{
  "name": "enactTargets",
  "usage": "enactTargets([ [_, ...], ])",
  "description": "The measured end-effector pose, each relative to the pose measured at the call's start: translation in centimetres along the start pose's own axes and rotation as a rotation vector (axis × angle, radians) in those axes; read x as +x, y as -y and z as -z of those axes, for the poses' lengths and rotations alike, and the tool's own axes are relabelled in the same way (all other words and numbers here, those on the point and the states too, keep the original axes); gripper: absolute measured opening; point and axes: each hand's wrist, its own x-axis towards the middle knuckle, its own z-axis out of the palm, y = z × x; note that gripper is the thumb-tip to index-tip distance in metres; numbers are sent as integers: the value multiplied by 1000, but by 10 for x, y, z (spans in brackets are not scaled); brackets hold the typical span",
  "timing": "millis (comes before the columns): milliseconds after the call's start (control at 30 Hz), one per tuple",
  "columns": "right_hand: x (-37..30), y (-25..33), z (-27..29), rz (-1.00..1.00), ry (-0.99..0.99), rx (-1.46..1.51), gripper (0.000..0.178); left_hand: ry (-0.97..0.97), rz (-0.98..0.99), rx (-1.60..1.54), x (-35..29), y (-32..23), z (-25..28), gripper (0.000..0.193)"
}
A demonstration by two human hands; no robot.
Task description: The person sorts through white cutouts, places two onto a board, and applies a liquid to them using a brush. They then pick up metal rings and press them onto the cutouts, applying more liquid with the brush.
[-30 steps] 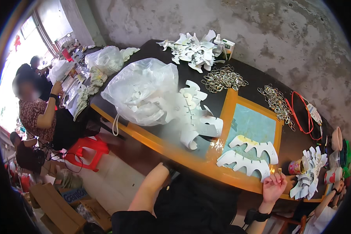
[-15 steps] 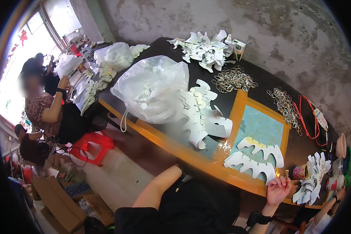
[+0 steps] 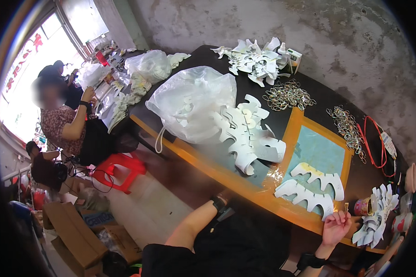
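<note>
At the curved orange table edge (image 3: 300, 218), lower right, my right hand (image 3: 337, 227) pinches a thin brown stick (image 3: 346, 207); white scalloped strips (image 3: 293, 187) left, round red-yellow tin (image 3: 363, 207) close right. My left hand's (image 3: 224, 196) grip, lower centre, I can't tell.

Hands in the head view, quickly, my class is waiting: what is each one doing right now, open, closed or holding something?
Left hand: cannot be told, mostly hidden.
Right hand: closed, holding a small stick.

Head-worn fisheye view (straight edges bend); looks down across the table (image 3: 275, 121); close beside it.
</note>
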Motion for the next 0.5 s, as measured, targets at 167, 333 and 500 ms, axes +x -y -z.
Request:
enactTargets([
  [167,0,1,1,1,26,-9,6,15,-14,21,9,-7,13,36],
  [333,2,0,2,-7,91,16,6,184,63,225,-34,-15,61,38],
  [500,1,0,2,-20,73,21,6,388,181,505,-65,-45,121,39],
])
